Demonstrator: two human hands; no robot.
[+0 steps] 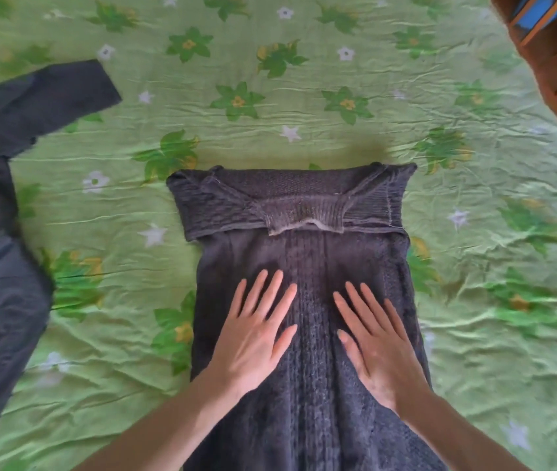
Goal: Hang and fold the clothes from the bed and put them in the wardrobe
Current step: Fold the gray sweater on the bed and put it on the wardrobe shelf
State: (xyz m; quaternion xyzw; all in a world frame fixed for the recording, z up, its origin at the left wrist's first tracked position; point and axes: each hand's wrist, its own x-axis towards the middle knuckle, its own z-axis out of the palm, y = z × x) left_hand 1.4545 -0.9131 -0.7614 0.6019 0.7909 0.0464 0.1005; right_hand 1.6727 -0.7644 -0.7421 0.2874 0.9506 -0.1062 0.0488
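Note:
A dark grey knitted sweater (304, 253) lies lengthwise on the bed in front of me, its sides folded in to a narrow strip and its far end turned back towards me. My left hand (253, 334) and my right hand (375, 348) lie flat on its middle, side by side, fingers straight and spread. A second dark grey garment (1, 212) lies crumpled at the left edge, one sleeve stretched out to the right.
The bed is covered by a wrinkled green sheet (304, 96) with leaf and flower prints. Brown wooden furniture (556, 62) with something blue on it stands at the top right corner.

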